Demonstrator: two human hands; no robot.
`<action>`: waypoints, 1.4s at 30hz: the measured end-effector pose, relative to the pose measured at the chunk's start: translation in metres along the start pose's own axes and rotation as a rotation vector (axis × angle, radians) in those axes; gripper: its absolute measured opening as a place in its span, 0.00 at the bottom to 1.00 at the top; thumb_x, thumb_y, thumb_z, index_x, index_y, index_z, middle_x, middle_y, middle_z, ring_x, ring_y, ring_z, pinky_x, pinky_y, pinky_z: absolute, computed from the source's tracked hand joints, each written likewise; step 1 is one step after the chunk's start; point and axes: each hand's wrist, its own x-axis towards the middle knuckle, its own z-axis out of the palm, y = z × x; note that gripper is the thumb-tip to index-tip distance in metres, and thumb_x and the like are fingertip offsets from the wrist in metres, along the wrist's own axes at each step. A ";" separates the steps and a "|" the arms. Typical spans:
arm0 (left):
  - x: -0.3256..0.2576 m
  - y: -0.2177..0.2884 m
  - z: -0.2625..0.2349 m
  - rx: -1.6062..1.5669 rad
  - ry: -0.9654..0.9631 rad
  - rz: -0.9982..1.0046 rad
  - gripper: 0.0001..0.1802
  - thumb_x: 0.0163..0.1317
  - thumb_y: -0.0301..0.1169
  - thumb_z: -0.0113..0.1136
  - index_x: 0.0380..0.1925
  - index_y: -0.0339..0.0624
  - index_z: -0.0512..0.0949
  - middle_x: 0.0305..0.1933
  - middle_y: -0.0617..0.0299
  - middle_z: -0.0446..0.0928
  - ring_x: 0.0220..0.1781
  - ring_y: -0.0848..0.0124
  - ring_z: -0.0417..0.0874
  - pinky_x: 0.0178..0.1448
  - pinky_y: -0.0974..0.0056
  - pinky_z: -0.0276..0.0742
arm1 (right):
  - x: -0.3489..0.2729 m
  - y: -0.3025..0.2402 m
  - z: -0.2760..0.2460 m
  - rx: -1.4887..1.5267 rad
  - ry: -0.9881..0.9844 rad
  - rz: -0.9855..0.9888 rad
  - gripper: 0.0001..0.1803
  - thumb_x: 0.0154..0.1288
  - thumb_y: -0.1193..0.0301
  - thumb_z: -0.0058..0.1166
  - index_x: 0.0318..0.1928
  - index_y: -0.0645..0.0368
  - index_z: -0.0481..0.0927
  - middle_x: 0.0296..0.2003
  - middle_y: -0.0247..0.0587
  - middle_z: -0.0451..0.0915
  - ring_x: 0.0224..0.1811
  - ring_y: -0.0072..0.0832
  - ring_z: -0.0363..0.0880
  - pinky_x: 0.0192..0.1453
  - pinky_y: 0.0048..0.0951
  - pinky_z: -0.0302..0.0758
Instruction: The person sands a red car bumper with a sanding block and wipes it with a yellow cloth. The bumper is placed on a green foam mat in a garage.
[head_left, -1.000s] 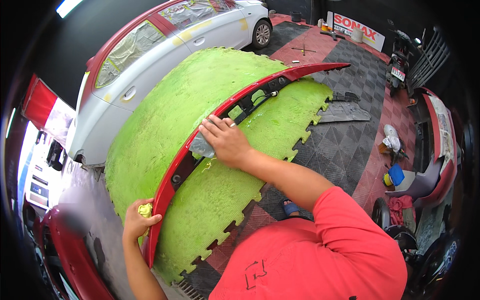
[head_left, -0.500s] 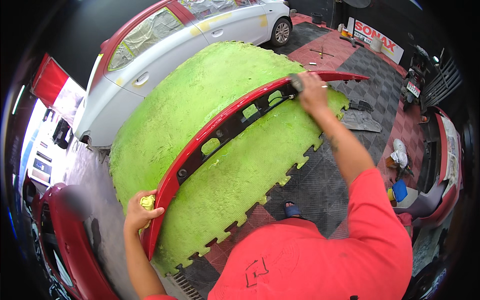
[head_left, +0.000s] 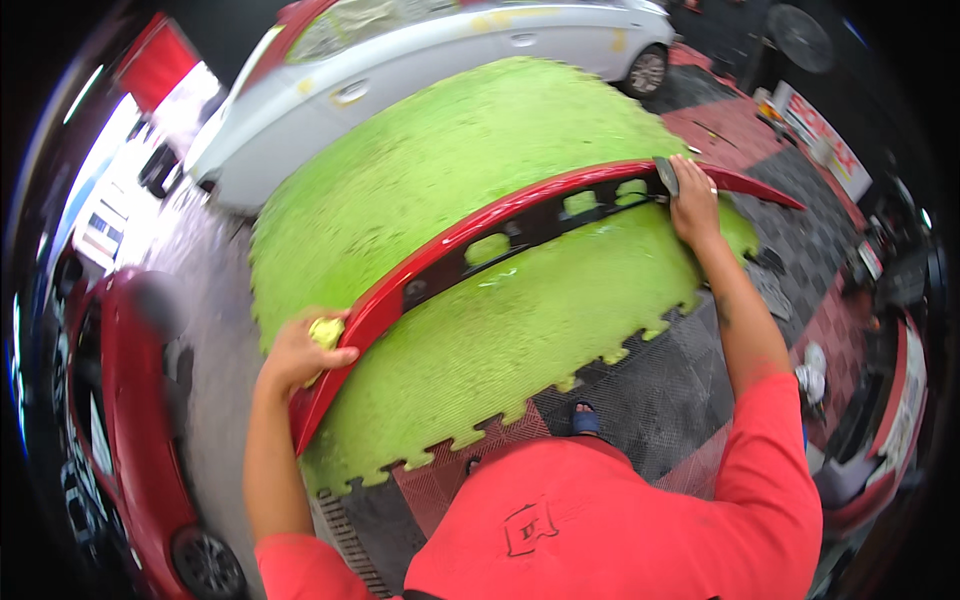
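A long, curved red car spoiler (head_left: pixel 450 238) with a black inner side and several cut-out openings extends between my hands, above a green mat. My left hand (head_left: pixel 298 352) grips its near left end, thumb over the edge. Between that palm and the spoiler sits a crumpled yellow cloth or wad (head_left: pixel 326 332). Toward the far right end, my right hand (head_left: pixel 697 203) clasps the spoiler's edge with fingers closed around it. A dark grey pad or block (head_left: pixel 666 177) is held under those fingers, against the spoiler. The right fingertips are partly hidden.
The bright green interlocking mat (head_left: pixel 440 380) has a jigsaw-toothed near edge. Beyond it stands a white car (head_left: pixel 430 70) with masked windows. A red car (head_left: pixel 140 400) is at left, a loose bumper (head_left: pixel 885 430) at right. My sandalled foot (head_left: pixel 585 418) shows below.
The whole view has shifted, so the mat, cars and spoiler appear farther right. Both hands keep their hold at about the same places on the spoiler.
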 end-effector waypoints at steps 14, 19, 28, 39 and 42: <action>0.009 -0.018 -0.009 0.119 -0.046 0.070 0.40 0.46 0.49 0.89 0.60 0.46 0.91 0.55 0.52 0.90 0.59 0.59 0.89 0.68 0.56 0.81 | -0.094 -0.449 -0.054 0.524 -0.091 -0.599 0.32 0.74 0.68 0.50 0.76 0.67 0.77 0.78 0.56 0.77 0.85 0.49 0.70 0.91 0.58 0.54; 0.000 -0.017 -0.011 0.103 -0.038 0.028 0.40 0.46 0.51 0.90 0.60 0.48 0.91 0.55 0.51 0.90 0.58 0.59 0.89 0.67 0.56 0.82 | -0.070 -0.394 -0.045 0.555 -0.003 -0.603 0.31 0.69 0.70 0.58 0.73 0.56 0.81 0.73 0.52 0.81 0.80 0.50 0.74 0.89 0.60 0.58; 0.009 -0.015 -0.011 0.086 -0.103 0.039 0.41 0.46 0.53 0.89 0.60 0.47 0.90 0.56 0.48 0.90 0.59 0.57 0.89 0.67 0.56 0.82 | -0.029 -0.258 -0.031 0.292 0.102 -0.292 0.31 0.66 0.81 0.54 0.71 0.56 0.81 0.70 0.55 0.82 0.76 0.56 0.76 0.79 0.59 0.68; 0.005 -0.024 -0.013 0.022 -0.093 0.027 0.40 0.45 0.52 0.92 0.59 0.48 0.91 0.54 0.50 0.92 0.56 0.57 0.92 0.63 0.54 0.87 | -0.062 -0.392 -0.067 0.476 -0.087 -0.532 0.35 0.62 0.74 0.63 0.73 0.50 0.81 0.74 0.43 0.82 0.81 0.52 0.72 0.87 0.61 0.59; 0.005 -0.011 -0.019 0.085 -0.102 0.036 0.41 0.45 0.53 0.91 0.60 0.50 0.91 0.56 0.49 0.92 0.58 0.53 0.92 0.64 0.53 0.86 | -0.044 -0.315 -0.049 0.341 -0.017 -0.375 0.36 0.62 0.80 0.60 0.73 0.51 0.81 0.75 0.43 0.81 0.84 0.52 0.70 0.89 0.63 0.57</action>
